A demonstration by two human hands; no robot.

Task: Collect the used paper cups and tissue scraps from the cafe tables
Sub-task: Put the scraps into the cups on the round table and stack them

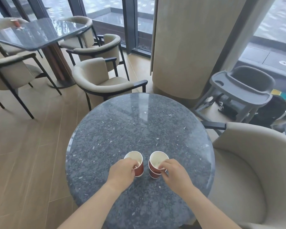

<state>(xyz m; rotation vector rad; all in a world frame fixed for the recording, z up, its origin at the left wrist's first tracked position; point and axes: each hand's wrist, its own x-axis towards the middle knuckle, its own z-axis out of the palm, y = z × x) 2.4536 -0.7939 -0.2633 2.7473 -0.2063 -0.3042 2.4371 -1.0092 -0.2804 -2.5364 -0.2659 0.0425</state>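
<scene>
Cups [137, 164] empty, pinched by L/R hands [121, 173]

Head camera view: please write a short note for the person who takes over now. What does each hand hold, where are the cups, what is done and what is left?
Left hand: fingers hooked over the rim of the single red cup, which stands on the round table.
Right hand: pinches the rim of the nested cup stack beside it, at least two cups.
Done: some cups are already stacked; no tissue scraps show on this table.
Left: probably put the single cup into the stack and carry it off. One more red cup, with something small beside it, waits on the far rectangular table.
</scene>
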